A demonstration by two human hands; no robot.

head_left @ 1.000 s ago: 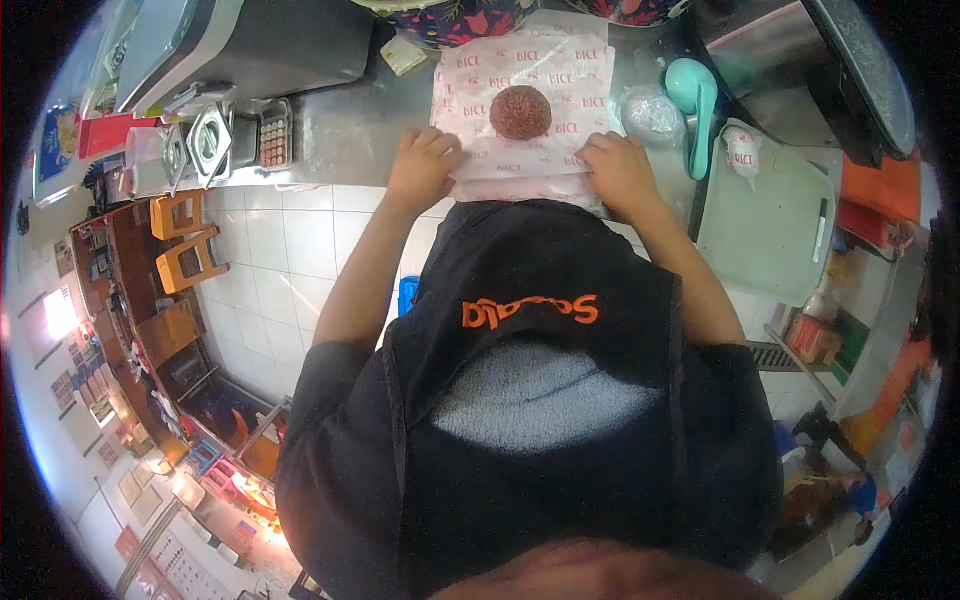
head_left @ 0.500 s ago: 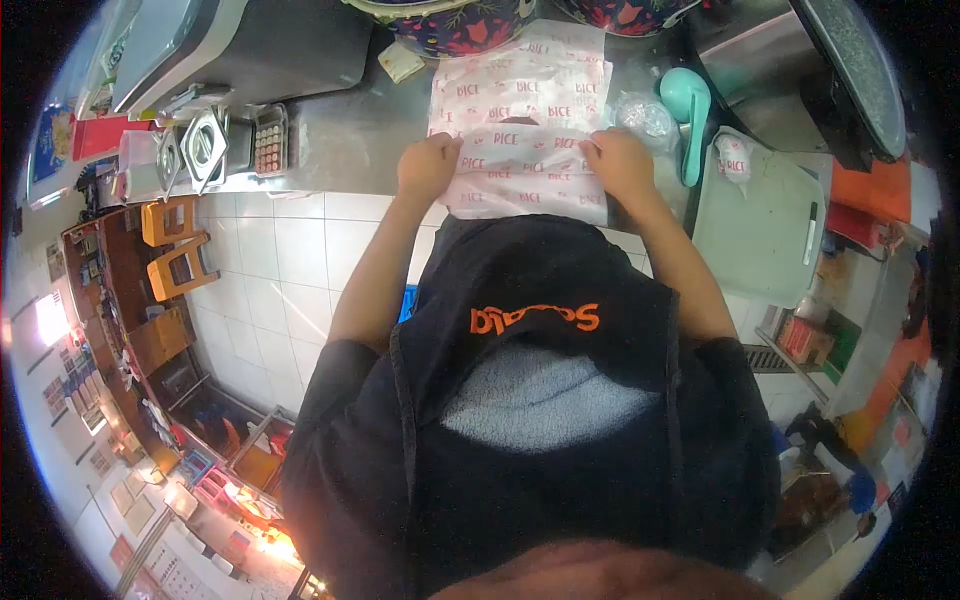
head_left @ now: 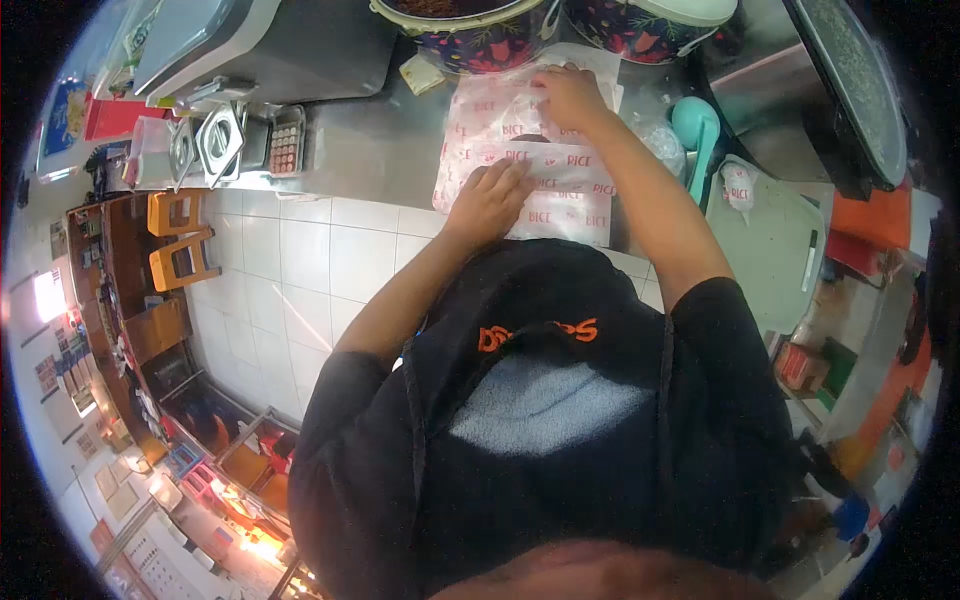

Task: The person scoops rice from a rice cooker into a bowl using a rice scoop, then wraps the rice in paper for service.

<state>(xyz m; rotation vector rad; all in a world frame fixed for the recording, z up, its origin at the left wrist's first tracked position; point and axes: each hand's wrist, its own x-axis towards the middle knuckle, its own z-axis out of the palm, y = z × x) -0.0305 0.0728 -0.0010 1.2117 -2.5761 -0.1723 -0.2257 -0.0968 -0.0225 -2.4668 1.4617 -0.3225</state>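
Observation:
Sheets of white wrapping paper [head_left: 488, 112] printed with red "RICE" lie on the steel counter, the near part folded over into a flap [head_left: 565, 190]. A little of something dark [head_left: 528, 139] shows at the flap's far edge; the rest is hidden. My left hand [head_left: 490, 203] rests on the flap's left side, palm down with fingers stretched out. Farther away, my right hand [head_left: 575, 98] reaches to the paper's far part, fingers bent over the top sheet's edge.
Two flower-patterned pots [head_left: 475, 42] stand behind the paper. On the right are a turquoise ladle [head_left: 697, 140], a clear plastic bag [head_left: 660, 142] and a pale green cutting board [head_left: 765, 245] with a marker [head_left: 812, 252]. Metal containers [head_left: 222, 142] sit at the left.
Both hands have left the folded edge's corners. My left hand moved right and flattened onto the flap; my right hand went forward and left to the paper's far part.

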